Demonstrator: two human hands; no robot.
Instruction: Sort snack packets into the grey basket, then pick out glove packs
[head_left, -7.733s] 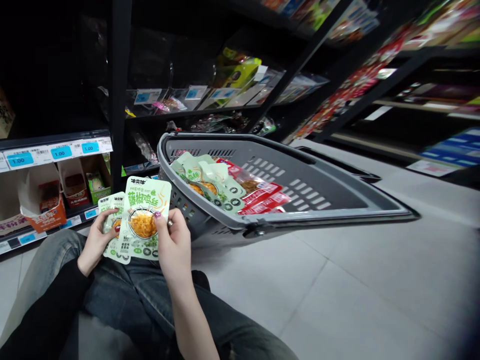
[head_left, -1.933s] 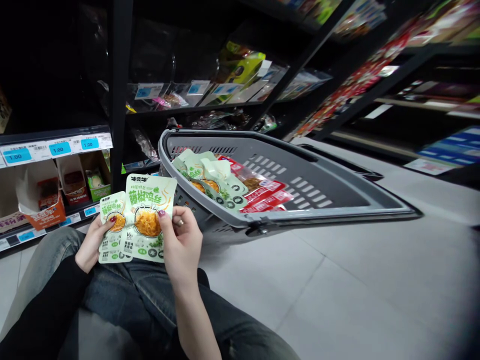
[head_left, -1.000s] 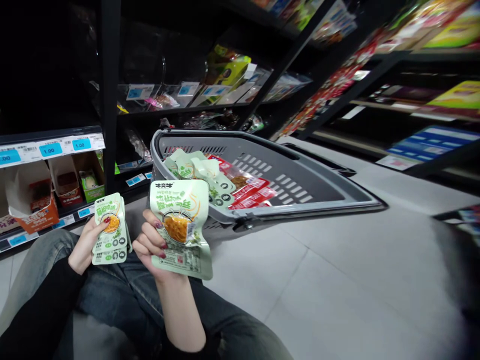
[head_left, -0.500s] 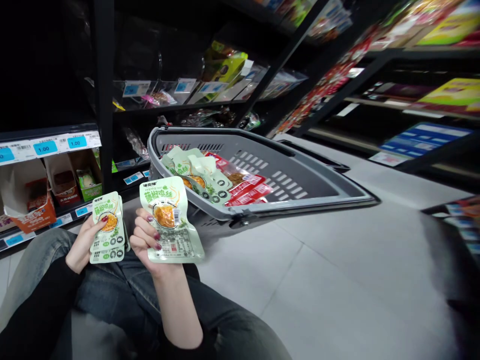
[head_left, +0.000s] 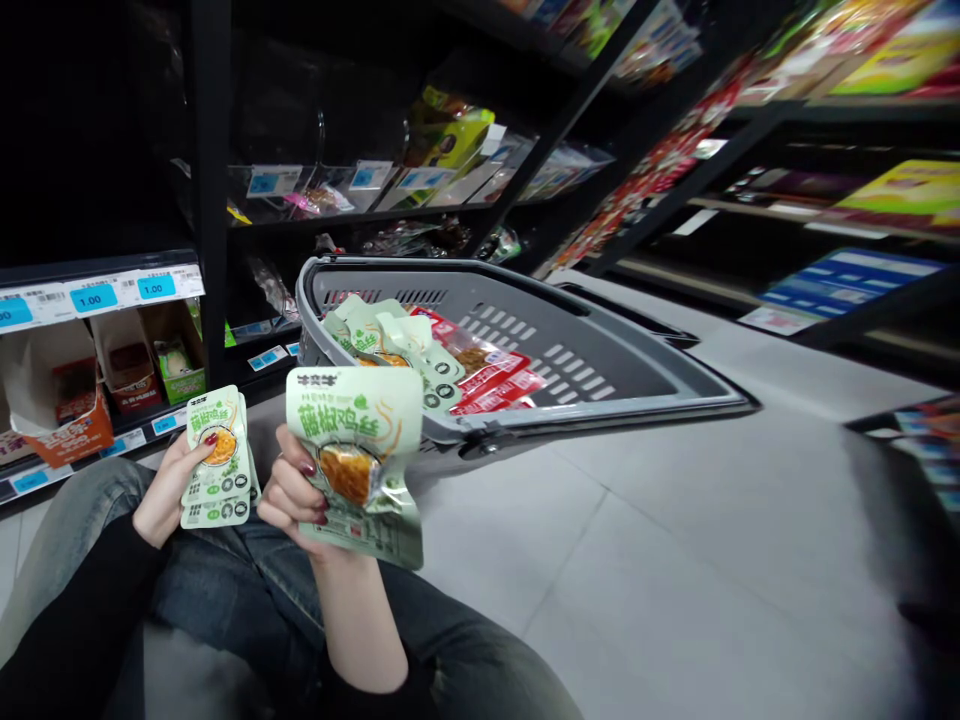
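My left hand (head_left: 166, 487) is closed around a small stack of pale green snack pouches (head_left: 217, 470), its thumb pressed on the top one's printed food picture. In my right hand (head_left: 296, 490) is a single pale green snack pouch (head_left: 360, 430), gripped by its left edge and tilted towards me, its lower part bent back. Just beyond it stands a grey shopping basket (head_left: 637, 375). Inside lie several more green pouches (head_left: 405, 340) and some red-and-clear snack packets (head_left: 491, 380).
Black shelving (head_left: 208, 180) with blue price tags rises ahead and to the left. Small open cartons (head_left: 82, 400) of snacks fill its low shelf. More stocked shelves (head_left: 825, 200) stand at the right, partly blurred. Pale floor tiles (head_left: 637, 560) extend right of my bent legs.
My right hand has tipped its pouch: the top now leans closer and looks larger, and the lower part has bent. The left hand and the basket stay nearly in place.
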